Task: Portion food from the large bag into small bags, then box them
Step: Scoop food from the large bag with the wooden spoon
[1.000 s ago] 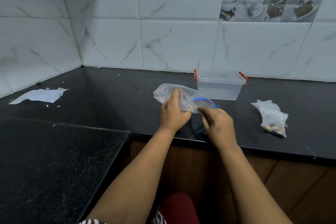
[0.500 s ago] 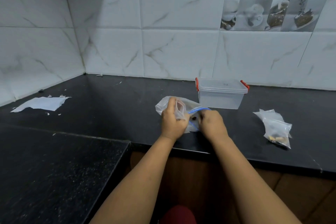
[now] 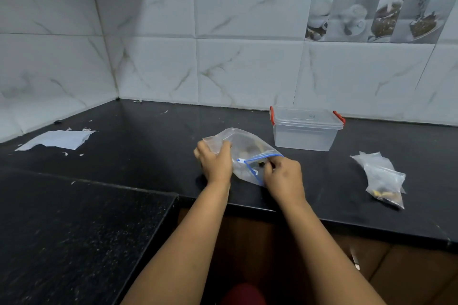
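A large clear bag [image 3: 247, 146] with a blue zip edge lies on the black counter [image 3: 148, 146], with food pieces dimly visible inside. My left hand [image 3: 215, 163] grips a small clear bag [image 3: 213, 142] against the large bag's left side. My right hand [image 3: 285, 178] is at the blue mouth, its fingers curled and pinching something small and dark just inside. A clear lidded box [image 3: 306, 129] with red clips stands behind the bag. To the right lie small bags [image 3: 383, 178], one holding food.
A torn white paper [image 3: 58, 140] with scraps lies at the far left of the counter. A second, lower black surface [image 3: 74, 230] fills the near left. Tiled walls close off the back and left.
The large bag's mouth has opened wider and my right hand has shifted right along it, fingers now at the opening. My left hand stays on the small bag.
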